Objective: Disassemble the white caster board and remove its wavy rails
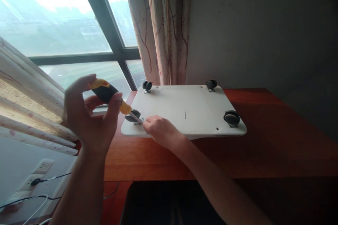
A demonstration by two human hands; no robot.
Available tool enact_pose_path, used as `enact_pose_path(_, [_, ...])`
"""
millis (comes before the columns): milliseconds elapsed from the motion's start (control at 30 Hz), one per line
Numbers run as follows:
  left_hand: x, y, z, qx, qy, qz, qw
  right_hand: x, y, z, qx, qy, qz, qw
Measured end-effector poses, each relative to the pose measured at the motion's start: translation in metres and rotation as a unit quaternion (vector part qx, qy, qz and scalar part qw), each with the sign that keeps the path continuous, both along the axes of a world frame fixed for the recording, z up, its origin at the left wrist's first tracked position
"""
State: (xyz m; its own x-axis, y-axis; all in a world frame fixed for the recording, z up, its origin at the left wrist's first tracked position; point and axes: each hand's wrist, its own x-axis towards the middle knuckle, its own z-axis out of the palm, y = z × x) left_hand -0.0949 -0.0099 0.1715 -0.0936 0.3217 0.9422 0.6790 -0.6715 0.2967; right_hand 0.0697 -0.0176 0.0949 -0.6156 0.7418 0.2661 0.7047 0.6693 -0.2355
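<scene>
A white board [182,107] lies on the reddish wooden table [163,161], with black casters standing up near its corners. My left hand [92,112] is closed around the yellow and black handle of a screwdriver [107,91]. The tool slants down to the right, its metal shaft passing beside the near-left caster [131,116]. My right hand [161,130] rests at the board's near-left edge, fingers pinched at the lower end of the shaft. The very tip is hidden by those fingers. The near-right caster [231,116] stands apart from both hands.
A window and patterned curtains [169,28] are behind and to the left. Wall sockets [43,167] with a black plug and cables are at the lower left. A dark seat [163,200] is below the table's front edge.
</scene>
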Motion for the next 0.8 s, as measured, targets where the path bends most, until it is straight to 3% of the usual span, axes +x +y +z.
enact_pose_path(167, [-0.001, 0.0, 0.0, 0.005, -0.009, -0.002, 1.0, 0.016, -0.004, 0.011, 0.025, 0.082, 0.03, 0.996])
enact_pose_path(300, [-0.002, 0.0, -0.002, 0.003, 0.001, -0.015, 1.0, 0.038, -0.034, 0.003, 0.018, 0.187, -0.029, 0.982])
enact_pose_path(400, [-0.003, 0.0, -0.004, -0.002, 0.007, -0.022, 1.0, 0.058, -0.071, -0.023, -0.02, 0.237, -0.062, 0.969])
enact_pose_path(567, [-0.001, -0.001, -0.006, -0.009, 0.006, -0.034, 0.999, 0.097, -0.121, -0.085, -0.069, 0.257, -0.148, 0.953])
enact_pose_path(667, [0.002, -0.001, -0.007, -0.011, 0.004, -0.033, 0.999, 0.112, -0.131, -0.111, -0.045, 0.224, -0.196, 0.954])
enact_pose_path(800, [0.003, -0.002, -0.01, -0.031, 0.008, -0.006, 0.999, 0.115, -0.129, -0.123, -0.018, 0.197, -0.202, 0.959])
